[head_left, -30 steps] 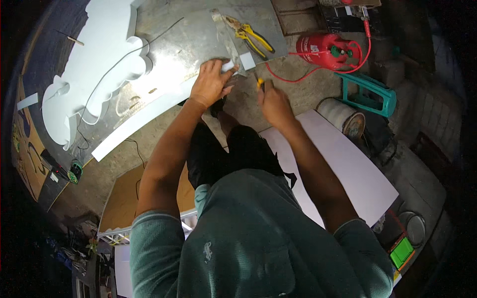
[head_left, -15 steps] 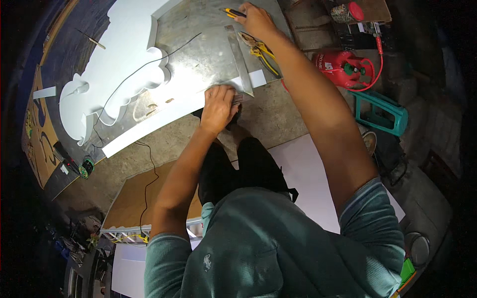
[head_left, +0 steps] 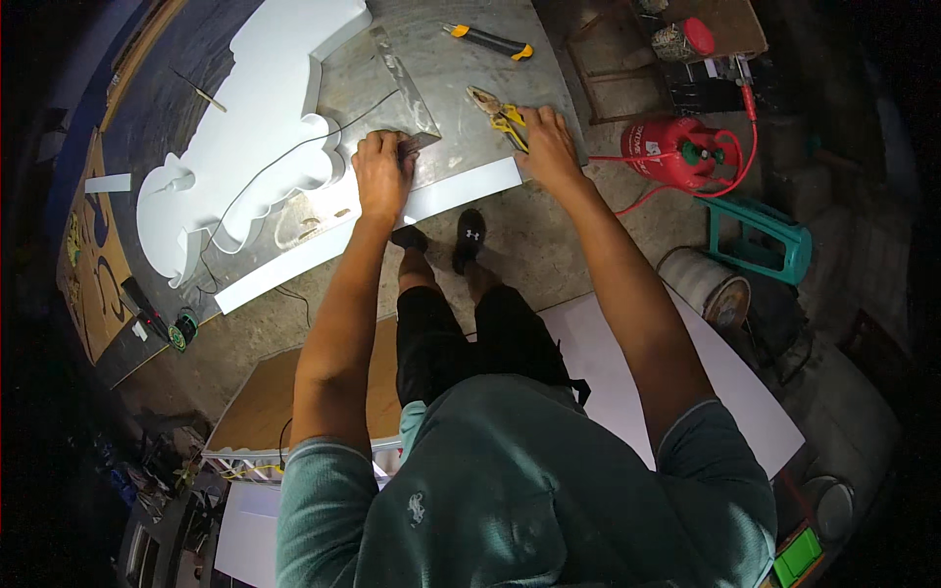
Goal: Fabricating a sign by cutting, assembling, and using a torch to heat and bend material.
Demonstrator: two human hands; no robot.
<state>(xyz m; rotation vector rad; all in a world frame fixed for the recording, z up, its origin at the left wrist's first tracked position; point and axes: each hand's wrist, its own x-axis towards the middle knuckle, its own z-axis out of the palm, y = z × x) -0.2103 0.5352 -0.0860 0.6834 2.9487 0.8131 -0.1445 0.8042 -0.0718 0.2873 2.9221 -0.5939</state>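
White plastic-looking material makes up the narrow strip, which lies along the near edge of the tabletop, running under or just past the left hand. That hand's grip is closed around the stock of a metal square; its blade slants away across the grey surface. The right hand is at the strip's right end, beside the yellow-handled pliers — whether its grip pinches the strip, touches the pliers or is released, I cannot tell.

Beyond the pliers lies a utility knife in yellow and black, apart from both hands. Left of the square sits a large white piece with a scalloped edge, a thin black wire crossing it. Off to the right, beyond the tabletop, a red gas cylinder stands near a teal stool — both well apart from the hands.
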